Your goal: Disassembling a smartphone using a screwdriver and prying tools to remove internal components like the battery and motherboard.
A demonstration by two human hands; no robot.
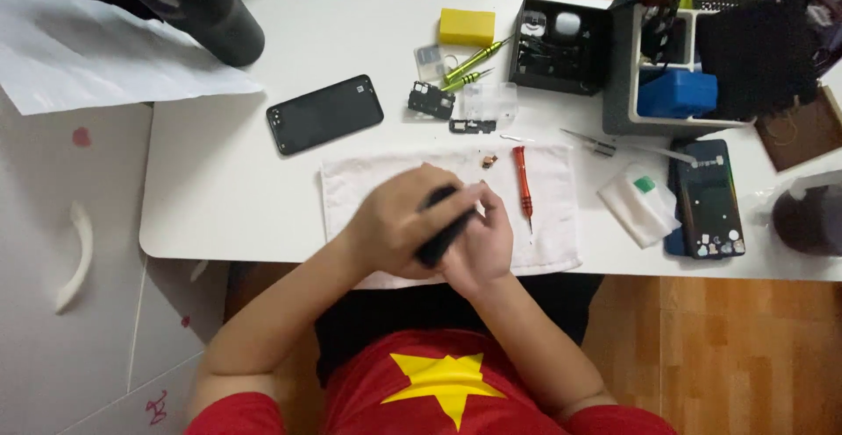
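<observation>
we grip a dark phone body [443, 224] in both left hand [395, 224] and right hand [482, 242], blurred; its back cover [324, 113] and small parts [430, 100] already lie off on the counter [219, 189], probably mid-disassembly.

hands: left hand [396, 224] and right hand [481, 244] grip dark phone [441, 231] | under: white cloth [553, 216] | beside: red screwdriver [523, 185]

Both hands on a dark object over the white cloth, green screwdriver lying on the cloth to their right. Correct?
Not quite: the screwdriver on the white cloth is red-orange, as the head view shows; the green ones lie further back. The left hand and right hand do hold the dark object.
</observation>
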